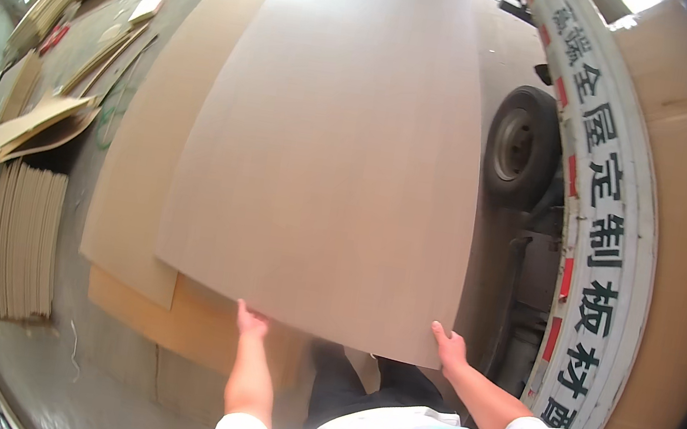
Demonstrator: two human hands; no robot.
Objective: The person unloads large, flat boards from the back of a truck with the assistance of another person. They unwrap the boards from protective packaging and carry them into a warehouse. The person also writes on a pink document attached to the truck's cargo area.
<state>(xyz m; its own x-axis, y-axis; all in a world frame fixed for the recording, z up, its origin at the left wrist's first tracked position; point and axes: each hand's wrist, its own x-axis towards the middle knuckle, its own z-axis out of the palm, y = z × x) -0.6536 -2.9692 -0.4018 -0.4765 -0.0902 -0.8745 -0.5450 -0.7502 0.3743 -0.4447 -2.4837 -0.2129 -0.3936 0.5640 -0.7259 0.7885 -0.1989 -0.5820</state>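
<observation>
While left hand (253, 322) and right hand (452, 351) hold its near edge, thumbs on top, the large panel (332, 169) runs lengthwise ahead, partly over another sheet (140, 195), right hand nearer a corner.

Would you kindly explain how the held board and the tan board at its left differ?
The held board looks greyer than the tan board and covers part of it. The left hand and right hand grip the held board, not the tan board. Both are broad, flat sheets.
</observation>
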